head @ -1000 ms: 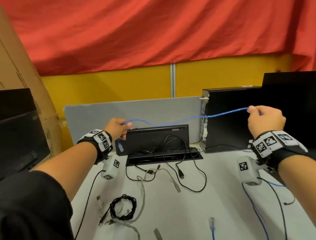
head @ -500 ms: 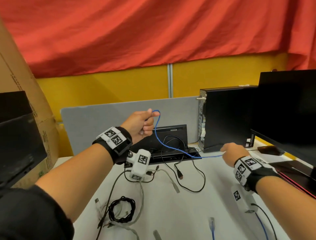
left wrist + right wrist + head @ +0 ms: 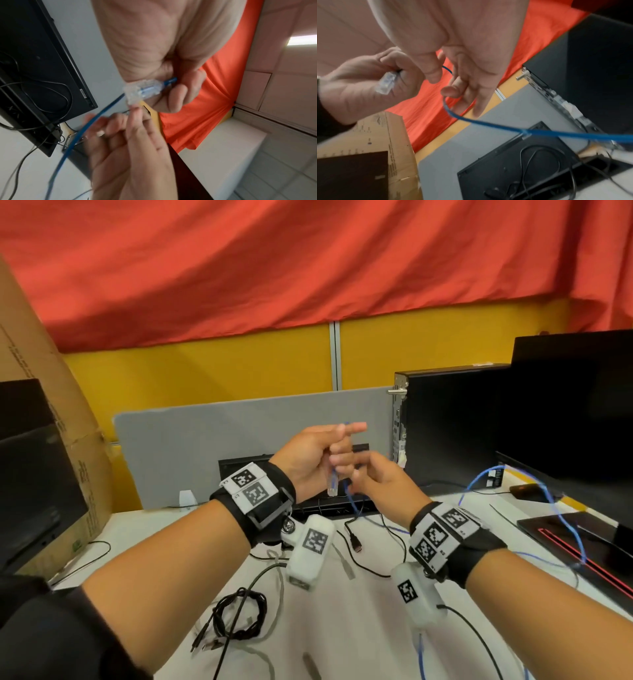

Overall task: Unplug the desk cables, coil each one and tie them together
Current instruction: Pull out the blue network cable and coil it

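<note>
My left hand grips the blue cable behind its clear plug at 12 o'clock. My right hand curls loosely round the slack trailing to 3 o'clock. It seems light and springy, so I'd hold near the plug.

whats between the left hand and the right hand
The clear plug of the blue cable sticks out of the left hand toward the right hand, and the cable runs past its fingers. The left wrist view shows it best.
</note>
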`<action>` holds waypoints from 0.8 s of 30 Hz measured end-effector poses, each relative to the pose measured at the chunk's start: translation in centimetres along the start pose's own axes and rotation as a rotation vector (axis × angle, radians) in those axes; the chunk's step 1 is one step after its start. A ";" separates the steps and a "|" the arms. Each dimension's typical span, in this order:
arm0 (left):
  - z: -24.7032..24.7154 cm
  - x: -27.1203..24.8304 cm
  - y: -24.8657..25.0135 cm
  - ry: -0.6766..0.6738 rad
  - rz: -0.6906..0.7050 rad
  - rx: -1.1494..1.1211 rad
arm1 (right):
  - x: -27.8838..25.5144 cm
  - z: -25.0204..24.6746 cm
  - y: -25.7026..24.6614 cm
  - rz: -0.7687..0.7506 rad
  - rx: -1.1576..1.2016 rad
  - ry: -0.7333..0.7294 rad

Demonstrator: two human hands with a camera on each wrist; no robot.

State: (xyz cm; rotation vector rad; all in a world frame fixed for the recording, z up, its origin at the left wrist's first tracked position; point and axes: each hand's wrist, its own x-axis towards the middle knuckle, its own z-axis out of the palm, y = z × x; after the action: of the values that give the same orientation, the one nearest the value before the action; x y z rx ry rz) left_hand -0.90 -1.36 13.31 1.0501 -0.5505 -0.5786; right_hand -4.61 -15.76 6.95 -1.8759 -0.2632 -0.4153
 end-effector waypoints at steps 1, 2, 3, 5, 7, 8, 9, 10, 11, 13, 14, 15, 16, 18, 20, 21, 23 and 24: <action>-0.2 -0.1 0.2 0.035 0.046 -0.022 | -0.4 0.3 0.2 0.078 0.073 -0.047; -0.5 -0.1 0.3 0.061 0.088 -0.041 | -0.7 0.5 0.4 0.142 0.105 -0.095; -0.7 -0.3 0.3 0.074 0.117 -0.054 | -1.0 0.8 0.5 0.176 0.078 -0.122; -0.9 -0.5 0.2 0.075 0.139 -0.094 | -1.2 1.1 0.6 0.128 -0.148 -0.101; -1.2 -0.6 -0.2 0.094 0.164 -0.155 | -1.4 1.0 0.2 -0.010 -0.411 -0.084; -1.4 -0.6 -0.4 0.114 0.184 -0.157 | -1.6 1.0 -0.1 -0.056 -0.492 -0.095; -1.8 -0.5 -0.6 0.141 0.200 -0.120 | -1.8 0.9 -0.5 -0.081 -0.548 -0.115; -2.2 -0.3 -0.8 0.179 0.208 -0.035 | -2.0 0.7 -1.0 -0.095 -0.599 -0.133; -2.7 -0.3 -0.9 0.219 0.211 0.082 | -2.1 0.4 -1.4 -0.108 -0.646 -0.146; -3.4 -0.5 -1.2 0.251 0.190 0.321 | -2.3 -0.4 -2.3 -0.131 -0.704 -0.145; -3.6 -0.8 -1.4 0.235 0.162 0.409 | -2.2 -0.9 -2.7 -0.148 -0.717 -0.130; -3.7 -1.0 -1.6 0.199 0.123 0.468 | -2.1 -1.4 -3.1 -0.168 -0.727 -0.110; -3.6 -1.4 -1.9 0.145 0.080 0.505 | -2.0 -1.7 -3.5 -0.188 -0.737 -0.089; -3.3 -2.0 -2.3 0.002 0.001 0.539 | -1.4 -2.2 -3.9 -0.219 -0.744 -0.033; -3.0 -2.5 -2.5 -0.125 -0.059 0.529 | -0.7 -2.5 -3.8 -0.242 -0.696 0.053; -2.9 -2.7 -2.5 -0.159 -0.080 0.508 | -0.3 -2.7 -3.6 -0.244 -0.642 0.106; -2.8 -3.0 -2.6 -0.196 -0.106 0.399 | 0.2 -3.0 -2.9 -0.223 -0.523 0.210; -2.9 -3.1 -2.5 -0.221 -0.114 0.316 | 0.2 -3.0 -2.5 -0.212 -0.480 0.243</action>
State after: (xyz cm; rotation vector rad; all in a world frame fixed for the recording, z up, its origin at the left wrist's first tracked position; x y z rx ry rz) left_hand -1.69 1.61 9.43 1.3316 -0.7974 -0.7292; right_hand -5.80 -17.77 10.08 -2.2439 -0.2102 -0.9077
